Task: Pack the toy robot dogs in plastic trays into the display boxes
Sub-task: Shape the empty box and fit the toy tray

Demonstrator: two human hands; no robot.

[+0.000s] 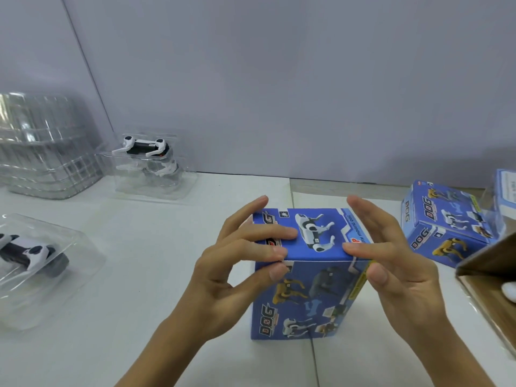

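Box (307, 289) upright on table (139, 275), centre-near; left hand (237, 275) and right hand (399, 275) flank its top, straight fingers pressing the lid, thumbs on the front face, nothing gripped. Thin card, likely light and crushable: hold by side walls near corners. Farther left, trayed dogs (28, 252) (148, 152) wait; second box (444, 222) right.

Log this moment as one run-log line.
hands: left, right press top of upright display box | trayed dogs waiting: two
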